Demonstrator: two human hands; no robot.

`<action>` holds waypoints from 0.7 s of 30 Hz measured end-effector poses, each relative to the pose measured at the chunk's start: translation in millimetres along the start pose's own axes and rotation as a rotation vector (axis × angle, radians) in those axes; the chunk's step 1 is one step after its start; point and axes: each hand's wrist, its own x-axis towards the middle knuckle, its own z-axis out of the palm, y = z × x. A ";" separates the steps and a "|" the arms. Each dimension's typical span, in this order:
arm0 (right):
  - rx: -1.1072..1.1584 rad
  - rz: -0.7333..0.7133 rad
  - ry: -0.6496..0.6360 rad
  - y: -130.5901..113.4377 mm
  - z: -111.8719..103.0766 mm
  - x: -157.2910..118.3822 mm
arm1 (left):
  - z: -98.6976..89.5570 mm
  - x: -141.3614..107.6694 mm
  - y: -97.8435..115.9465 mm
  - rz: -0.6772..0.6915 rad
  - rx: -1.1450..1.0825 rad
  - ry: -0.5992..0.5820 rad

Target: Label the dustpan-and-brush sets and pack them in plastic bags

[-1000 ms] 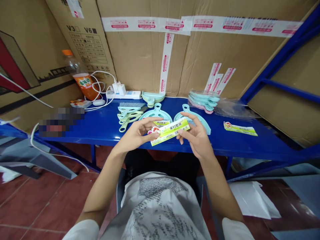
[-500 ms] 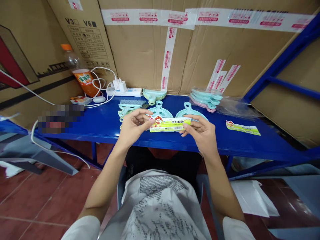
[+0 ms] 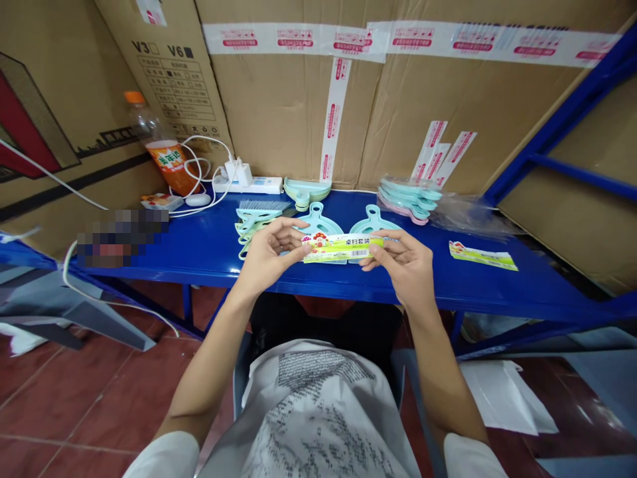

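A folded paper label, yellow-green and white with red mushrooms and a barcode, is stretched level between my hands. My left hand pinches its left end between thumb and fingers. At the other end, my right hand grips it the same way. Behind the label lie two light-blue dustpans, one on the left and one on the right, both partly hidden. Beside my left hand is a pile of small brushes, blue on top and green below.
On the blue table, stacked dustpans and a blue-and-pink stack in plastic stand at the back. Another label lies right. Back left are an orange drink bottle, a power strip and white cables. Cardboard boxes close off the back.
Both hands have shifted very slightly to the right with the label still held between them. The things on the table stay where they were.
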 end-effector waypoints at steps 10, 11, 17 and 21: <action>-0.091 -0.043 0.123 12.2 -15.5 13.7 | -2.1 3.6 -6.4 0.029 0.021 0.045; -0.122 -0.058 0.167 15.8 -22.1 17.2 | -3.4 4.0 -6.3 0.037 0.033 0.052; -0.405 0.011 0.340 33.8 -71.6 36.1 | -9.7 4.9 -6.0 0.058 0.076 0.103; -0.560 0.021 0.333 35.6 -91.2 37.2 | -10.0 5.2 -8.5 0.067 0.076 0.091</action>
